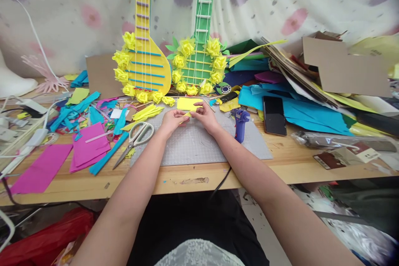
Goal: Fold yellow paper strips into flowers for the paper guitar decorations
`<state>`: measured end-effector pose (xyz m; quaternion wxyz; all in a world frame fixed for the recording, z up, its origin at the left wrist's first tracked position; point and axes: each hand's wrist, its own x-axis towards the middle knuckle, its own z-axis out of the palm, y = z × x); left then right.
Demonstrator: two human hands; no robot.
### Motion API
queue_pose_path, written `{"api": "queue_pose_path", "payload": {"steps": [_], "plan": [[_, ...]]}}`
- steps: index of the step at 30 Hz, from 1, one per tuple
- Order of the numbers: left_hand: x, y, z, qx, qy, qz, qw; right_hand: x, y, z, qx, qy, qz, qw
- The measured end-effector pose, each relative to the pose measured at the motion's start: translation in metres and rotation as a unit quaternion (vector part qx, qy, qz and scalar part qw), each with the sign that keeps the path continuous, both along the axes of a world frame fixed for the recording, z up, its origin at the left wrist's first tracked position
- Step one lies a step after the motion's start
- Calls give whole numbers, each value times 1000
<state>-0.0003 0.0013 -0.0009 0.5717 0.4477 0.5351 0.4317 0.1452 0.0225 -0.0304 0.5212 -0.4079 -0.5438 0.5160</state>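
Observation:
Over the grey cutting mat (193, 149), my left hand (173, 121) and my right hand (204, 116) meet, fingertips pinched on a small piece of yellow paper (188, 114). Most of that piece is hidden by the fingers. Just behind them lies a flat yellow paper rectangle (186, 103) on the mat. To the right of my right hand, a blue glue gun (240, 124) rests on the mat. Left of my left hand, scissors (137, 137) with pale handles lie partly open beside folded yellow paper strips (146, 112).
A yellow paper guitar (146, 66) and a green one (199, 58), trimmed with yellow flowers, lean at the back. Pink paper sheets (90, 145) and blue scraps cover the left. A phone (274, 115), blue paper (311, 112) and stacked cardboard (339, 66) occupy the right.

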Motion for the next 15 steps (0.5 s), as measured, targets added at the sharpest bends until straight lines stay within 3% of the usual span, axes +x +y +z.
{"api": "queue_pose_path", "payload": {"steps": [4,15], "plan": [[2,-1,-4,6,-24,28,999,-6,0,1,-35,20,9,999],[7,-4,-3,-12,-47,48,998,0,3,5,-27,100,-97,990]]}}
